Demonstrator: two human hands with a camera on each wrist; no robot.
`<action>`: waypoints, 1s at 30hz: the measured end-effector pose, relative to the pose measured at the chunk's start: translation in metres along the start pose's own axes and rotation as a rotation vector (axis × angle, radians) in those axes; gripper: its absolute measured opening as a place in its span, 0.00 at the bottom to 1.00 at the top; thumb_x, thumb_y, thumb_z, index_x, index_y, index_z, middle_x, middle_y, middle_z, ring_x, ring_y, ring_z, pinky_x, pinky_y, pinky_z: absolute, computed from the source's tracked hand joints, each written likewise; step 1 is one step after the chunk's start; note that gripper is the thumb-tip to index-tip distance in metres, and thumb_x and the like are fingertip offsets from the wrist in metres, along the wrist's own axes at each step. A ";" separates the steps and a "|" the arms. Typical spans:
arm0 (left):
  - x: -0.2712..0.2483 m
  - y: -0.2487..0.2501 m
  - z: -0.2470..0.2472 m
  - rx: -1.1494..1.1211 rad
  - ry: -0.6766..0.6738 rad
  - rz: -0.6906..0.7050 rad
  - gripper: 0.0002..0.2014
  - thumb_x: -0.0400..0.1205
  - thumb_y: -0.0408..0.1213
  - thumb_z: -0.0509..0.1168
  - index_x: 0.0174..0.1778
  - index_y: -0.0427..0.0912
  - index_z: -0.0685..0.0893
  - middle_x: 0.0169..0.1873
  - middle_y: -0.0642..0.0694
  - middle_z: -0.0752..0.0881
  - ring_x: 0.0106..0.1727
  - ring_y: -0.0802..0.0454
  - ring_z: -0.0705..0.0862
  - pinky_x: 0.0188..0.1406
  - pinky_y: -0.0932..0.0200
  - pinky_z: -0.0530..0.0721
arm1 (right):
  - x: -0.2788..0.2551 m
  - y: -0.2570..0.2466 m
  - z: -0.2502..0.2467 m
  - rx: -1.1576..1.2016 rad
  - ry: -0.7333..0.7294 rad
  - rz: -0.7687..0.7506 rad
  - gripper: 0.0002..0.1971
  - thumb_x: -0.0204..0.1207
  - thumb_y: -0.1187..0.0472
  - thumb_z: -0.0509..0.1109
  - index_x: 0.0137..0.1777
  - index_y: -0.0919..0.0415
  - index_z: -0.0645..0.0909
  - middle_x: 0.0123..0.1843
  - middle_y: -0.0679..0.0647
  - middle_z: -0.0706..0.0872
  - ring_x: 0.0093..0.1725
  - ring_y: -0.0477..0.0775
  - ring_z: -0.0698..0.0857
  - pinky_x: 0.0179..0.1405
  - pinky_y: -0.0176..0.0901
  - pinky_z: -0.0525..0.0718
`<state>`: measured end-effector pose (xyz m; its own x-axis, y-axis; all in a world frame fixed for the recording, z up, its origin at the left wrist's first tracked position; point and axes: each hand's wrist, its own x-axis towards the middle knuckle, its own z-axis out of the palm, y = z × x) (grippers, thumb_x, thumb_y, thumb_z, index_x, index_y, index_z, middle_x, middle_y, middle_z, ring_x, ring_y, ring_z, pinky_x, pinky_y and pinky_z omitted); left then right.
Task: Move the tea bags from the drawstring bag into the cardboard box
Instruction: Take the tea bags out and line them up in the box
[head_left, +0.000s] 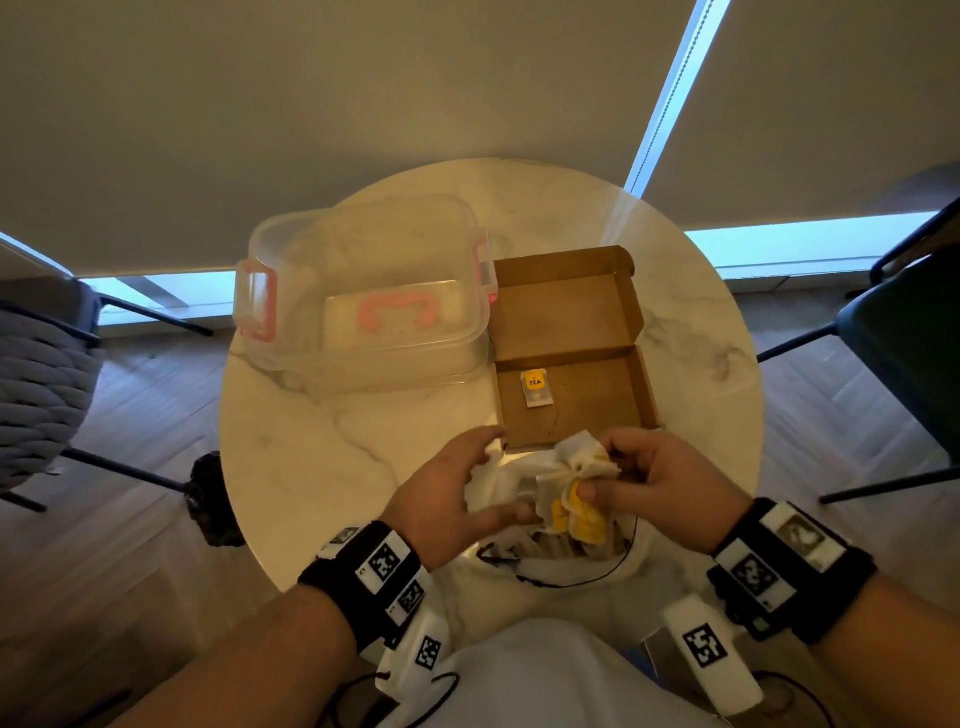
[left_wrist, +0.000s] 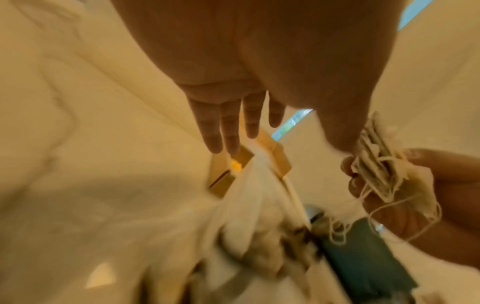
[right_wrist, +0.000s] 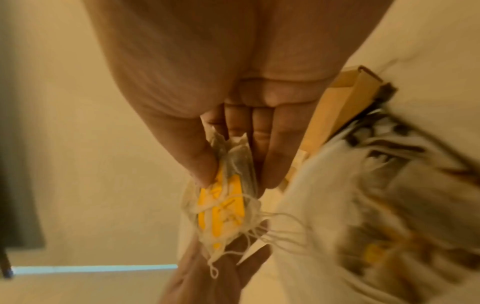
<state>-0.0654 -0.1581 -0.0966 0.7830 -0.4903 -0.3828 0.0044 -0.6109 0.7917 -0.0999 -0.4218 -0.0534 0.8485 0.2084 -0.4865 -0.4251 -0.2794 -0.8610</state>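
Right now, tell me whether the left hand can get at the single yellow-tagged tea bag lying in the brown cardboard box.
Probably yes: the left hand is empty and the box lies open, nothing covering the tea bag.

On the round marble table (head_left: 291, 467), a clear plastic lidded container (head_left: 363, 296) sits at the far left, with an open brown cardboard box (head_left: 597, 410) just beside it on the right. One yellow-tagged tea bag (head_left: 534, 387) lies in the box's near compartment, toward its left. In front of the box lies a white drawstring bag (head_left: 498, 483). Above it, the right hand (head_left: 670, 483) holds a bunch of tea bags (head_left: 576, 483); the left hand (head_left: 447, 499) is just left of the bunch.
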 end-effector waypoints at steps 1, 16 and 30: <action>0.003 0.012 -0.007 -0.132 0.047 0.000 0.41 0.72 0.69 0.69 0.80 0.63 0.67 0.75 0.62 0.75 0.68 0.66 0.80 0.68 0.59 0.82 | 0.000 -0.008 -0.002 0.094 0.007 -0.011 0.11 0.73 0.65 0.80 0.55 0.59 0.88 0.48 0.54 0.94 0.49 0.52 0.93 0.51 0.46 0.90; 0.017 0.062 -0.001 -1.230 -0.039 -0.083 0.22 0.83 0.26 0.66 0.74 0.35 0.77 0.65 0.28 0.84 0.59 0.34 0.86 0.58 0.44 0.89 | 0.030 -0.046 0.020 -0.057 0.279 -0.058 0.09 0.70 0.48 0.82 0.48 0.50 0.93 0.48 0.50 0.86 0.44 0.43 0.89 0.48 0.41 0.89; 0.008 0.015 -0.019 -1.219 0.265 -0.311 0.13 0.83 0.30 0.67 0.64 0.38 0.83 0.53 0.34 0.91 0.47 0.37 0.91 0.46 0.49 0.92 | 0.144 0.022 0.020 -0.140 0.423 0.405 0.08 0.80 0.54 0.75 0.57 0.50 0.87 0.47 0.49 0.87 0.43 0.49 0.85 0.37 0.45 0.82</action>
<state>-0.0474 -0.1595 -0.0791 0.7452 -0.2069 -0.6339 0.6612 0.3520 0.6625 0.0064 -0.3795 -0.1455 0.6916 -0.3231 -0.6460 -0.7196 -0.3855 -0.5775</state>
